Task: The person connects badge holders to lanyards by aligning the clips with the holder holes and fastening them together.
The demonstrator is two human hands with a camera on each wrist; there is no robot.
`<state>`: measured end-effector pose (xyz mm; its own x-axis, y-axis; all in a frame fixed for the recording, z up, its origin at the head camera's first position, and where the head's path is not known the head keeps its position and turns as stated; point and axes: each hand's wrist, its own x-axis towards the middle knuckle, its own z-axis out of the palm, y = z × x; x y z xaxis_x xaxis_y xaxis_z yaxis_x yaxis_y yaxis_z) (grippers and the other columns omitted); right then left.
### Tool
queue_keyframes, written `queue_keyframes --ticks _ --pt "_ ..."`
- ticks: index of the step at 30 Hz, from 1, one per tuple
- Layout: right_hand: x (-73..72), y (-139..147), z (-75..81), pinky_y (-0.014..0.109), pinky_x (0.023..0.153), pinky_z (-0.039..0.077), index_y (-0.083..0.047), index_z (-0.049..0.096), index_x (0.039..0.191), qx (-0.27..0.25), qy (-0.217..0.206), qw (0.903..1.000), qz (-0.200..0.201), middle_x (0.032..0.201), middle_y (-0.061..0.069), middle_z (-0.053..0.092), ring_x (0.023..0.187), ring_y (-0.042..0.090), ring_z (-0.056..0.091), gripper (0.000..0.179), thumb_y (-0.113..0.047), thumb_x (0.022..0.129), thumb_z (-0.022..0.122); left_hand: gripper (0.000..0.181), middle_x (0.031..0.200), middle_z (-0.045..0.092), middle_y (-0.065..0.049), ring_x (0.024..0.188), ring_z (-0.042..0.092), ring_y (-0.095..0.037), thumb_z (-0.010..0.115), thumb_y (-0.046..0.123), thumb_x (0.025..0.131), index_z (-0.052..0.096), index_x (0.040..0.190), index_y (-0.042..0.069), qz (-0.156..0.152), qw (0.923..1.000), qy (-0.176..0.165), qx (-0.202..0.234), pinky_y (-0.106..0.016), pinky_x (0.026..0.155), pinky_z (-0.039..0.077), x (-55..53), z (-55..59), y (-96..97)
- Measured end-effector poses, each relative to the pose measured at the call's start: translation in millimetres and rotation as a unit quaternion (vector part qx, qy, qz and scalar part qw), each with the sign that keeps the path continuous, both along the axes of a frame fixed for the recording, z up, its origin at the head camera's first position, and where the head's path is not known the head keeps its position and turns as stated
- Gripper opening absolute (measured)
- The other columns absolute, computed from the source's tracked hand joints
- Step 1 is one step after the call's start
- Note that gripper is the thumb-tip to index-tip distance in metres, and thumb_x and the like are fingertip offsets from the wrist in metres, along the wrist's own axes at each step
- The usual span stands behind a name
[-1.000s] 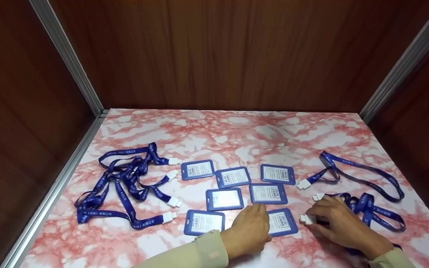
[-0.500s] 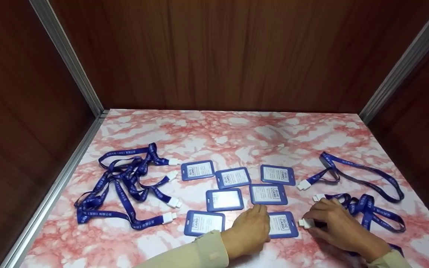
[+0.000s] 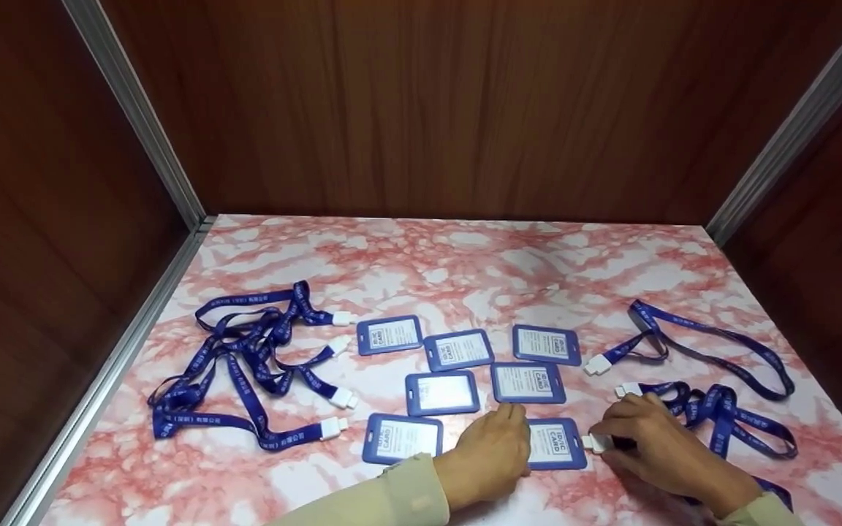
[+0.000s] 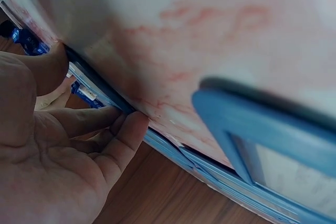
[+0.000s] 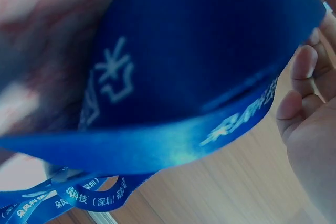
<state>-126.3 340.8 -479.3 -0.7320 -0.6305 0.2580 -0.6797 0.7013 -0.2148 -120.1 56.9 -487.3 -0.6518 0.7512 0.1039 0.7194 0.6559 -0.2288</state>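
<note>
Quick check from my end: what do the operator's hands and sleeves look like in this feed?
The left hand and right hand are both bare, with no gloves showing. The left sleeve is plain pale khaki, ending in a cuff near the wrist. The right sleeve is the same colour, mostly cut off by the frame edge.

My head cam faces forward-down at the table (image 3: 406, 245); wrist cams sit way closer; head and left share the left hand (image 3: 487, 453).
</note>
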Motion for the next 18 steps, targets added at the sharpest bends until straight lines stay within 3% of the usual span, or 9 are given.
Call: queue_keyframes --ticks 10,18 --pt "0.7 -1.5 -3.1 0.028 0.078 0.036 -0.027 0.079 0.109 -0.012 0.013 0.9996 0.021 0.100 -0.017 0.065 0.089 0.005 0.058 0.038 -0.015 0.074 0.091 0.052 0.100 0.051 -0.001 0.093 0.046 -0.013 0.068 0.056 0.091 0.070 0.112 0.008 -0.006 0.9998 0.015 -0.006 -0.020 0.070 0.045 1.9 -3.2 -0.4" --pt "1.4 -3.4 -1.1 0.036 0.080 0.047 -0.029 0.078 0.113 0.005 -0.051 0.9987 -0.008 0.103 -0.019 0.064 0.093 0.005 0.056 0.035 -0.015 0.082 0.086 0.051 0.101 0.052 -0.002 0.093 0.047 -0.014 0.070 0.054 0.090 0.071 0.111 0.008 -0.008 0.9999 0.013 0.000 -0.022 0.067 0.045 0.9 -3.1 0.8"
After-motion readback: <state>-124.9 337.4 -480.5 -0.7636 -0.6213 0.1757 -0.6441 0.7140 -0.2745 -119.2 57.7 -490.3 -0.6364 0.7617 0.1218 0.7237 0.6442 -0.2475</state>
